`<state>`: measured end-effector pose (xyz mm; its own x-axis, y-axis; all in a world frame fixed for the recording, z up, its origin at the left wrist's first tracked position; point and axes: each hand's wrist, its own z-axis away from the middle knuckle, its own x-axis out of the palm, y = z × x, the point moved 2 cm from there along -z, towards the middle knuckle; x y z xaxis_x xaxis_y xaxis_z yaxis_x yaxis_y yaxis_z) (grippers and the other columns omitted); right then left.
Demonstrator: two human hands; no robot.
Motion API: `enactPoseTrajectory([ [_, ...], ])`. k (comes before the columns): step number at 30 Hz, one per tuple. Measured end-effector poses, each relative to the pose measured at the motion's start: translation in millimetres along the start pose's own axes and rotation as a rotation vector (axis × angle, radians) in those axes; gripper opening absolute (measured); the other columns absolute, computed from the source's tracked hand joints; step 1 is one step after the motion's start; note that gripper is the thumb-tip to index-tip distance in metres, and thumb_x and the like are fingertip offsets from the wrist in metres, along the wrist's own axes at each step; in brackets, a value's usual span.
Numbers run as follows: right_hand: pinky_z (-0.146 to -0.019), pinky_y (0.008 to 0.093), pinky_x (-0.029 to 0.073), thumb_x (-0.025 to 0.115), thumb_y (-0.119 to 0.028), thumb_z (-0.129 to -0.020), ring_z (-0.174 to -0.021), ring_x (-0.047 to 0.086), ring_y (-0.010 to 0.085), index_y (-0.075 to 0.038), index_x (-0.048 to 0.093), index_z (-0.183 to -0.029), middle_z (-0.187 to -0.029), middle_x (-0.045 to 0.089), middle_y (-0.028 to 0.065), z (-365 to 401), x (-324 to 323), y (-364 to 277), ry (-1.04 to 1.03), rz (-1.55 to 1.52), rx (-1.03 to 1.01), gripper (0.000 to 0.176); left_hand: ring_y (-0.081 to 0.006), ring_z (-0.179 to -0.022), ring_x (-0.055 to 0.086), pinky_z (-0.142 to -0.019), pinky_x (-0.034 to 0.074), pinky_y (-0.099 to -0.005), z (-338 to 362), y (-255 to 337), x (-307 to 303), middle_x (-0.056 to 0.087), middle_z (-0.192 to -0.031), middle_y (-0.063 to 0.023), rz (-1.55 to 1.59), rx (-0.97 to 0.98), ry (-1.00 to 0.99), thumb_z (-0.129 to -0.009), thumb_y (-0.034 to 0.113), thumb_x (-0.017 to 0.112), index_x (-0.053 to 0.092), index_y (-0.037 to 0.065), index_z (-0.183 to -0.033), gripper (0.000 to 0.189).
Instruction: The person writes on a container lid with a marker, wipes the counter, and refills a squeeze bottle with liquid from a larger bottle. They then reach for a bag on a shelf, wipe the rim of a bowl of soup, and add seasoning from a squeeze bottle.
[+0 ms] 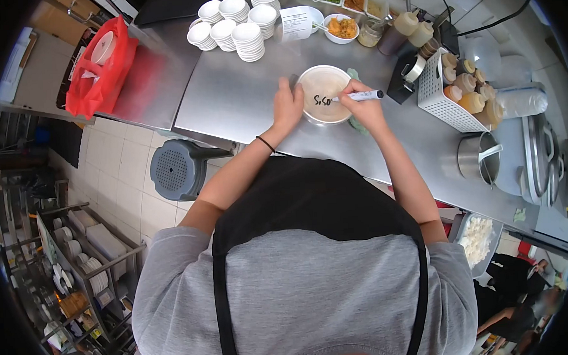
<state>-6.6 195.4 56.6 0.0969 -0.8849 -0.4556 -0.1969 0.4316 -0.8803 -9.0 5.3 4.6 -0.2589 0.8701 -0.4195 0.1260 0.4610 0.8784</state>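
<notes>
A round takeaway bowl [324, 116] with a translucent lid [324, 79] stands on the steel counter in front of me. Black writing that looks like "S,so" runs across the lid. My left hand [286, 105] grips the bowl's left side, thumb near the rim. In my right hand [365, 111] is a white marker pen [361, 96] with a dark end; its tip touches the lid at the end of the writing. Beside the bowl, partly behind my right hand, lies a greenish cloth [357, 126].
Stacked small white dishes [248, 41], a paper slip [296, 24] and a bowl of orange food [342, 28] line the back. At right are a white basket [447, 98] of bottles and a steel pot [479, 154]. A red bag [108, 74] and grey stool [177, 170] are left.
</notes>
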Motion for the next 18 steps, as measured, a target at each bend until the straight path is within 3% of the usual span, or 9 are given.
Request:
enactPoseTrajectory([
  [15, -0.052, 0.026, 0.037, 0.064, -0.016, -0.072, -0.054, 0.047, 0.0105, -0.005, 0.052, -0.066, -0.058, 0.052, 0.0015, -1.5, 0.3, 9.1, -0.054, 0.03, 0.056, 0.017, -0.0454, -0.068, 0.055, -0.059, 0.042, -0.0491, 0.2, -0.6, 0.4, 0.056, -0.072, -0.0284, -0.014, 0.003, -0.009, -0.086, 0.019, 0.047, 0.037, -0.003, -0.09, 0.025],
  [18, -0.05, 0.0256, 0.036, 0.063, -0.015, -0.071, -0.053, 0.046, 0.0092, -0.005, 0.053, -0.066, -0.056, 0.05, 0.0003, -1.5, 2.7, 6.8, -0.055, -0.132, 0.068, 0.015, -0.0454, -0.066, 0.054, -0.057, 0.041, -0.0493, -0.3, 0.0, 0.5, 0.055, -0.069, -0.0279, -0.025, 0.015, 0.007, -0.086, 0.019, 0.048, 0.037, -0.003, -0.089, 0.025],
])
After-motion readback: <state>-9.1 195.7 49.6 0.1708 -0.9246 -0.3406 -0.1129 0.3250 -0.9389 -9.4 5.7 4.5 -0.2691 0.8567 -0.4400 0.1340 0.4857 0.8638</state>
